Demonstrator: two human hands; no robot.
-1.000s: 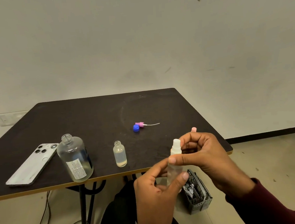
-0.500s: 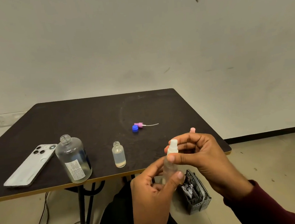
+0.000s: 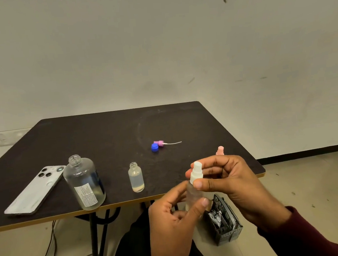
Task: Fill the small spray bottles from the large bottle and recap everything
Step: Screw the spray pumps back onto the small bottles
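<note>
One head-worn camera looks forward and down, close over the hands, toward the table (image 3: pixel 108 132) and wall.

On the desk (image 3: pixel 114 132), phone (image 3: pixel 35 189) sits far left, large bottle (image 3: pixel 84 183) beside it, small bottle (image 3: pixel 136 177) right, caps (image 3: pixel 157 145) behind.

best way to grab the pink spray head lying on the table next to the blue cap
Pinch the pink spray head by its stubby pink collar, coming straight down from above. It lies flat on the table with its thin white dip tube trailing to the right, too slender to hold firmly. The blue cap touches its near left side, so close the fingers across the collar front to back.
</note>
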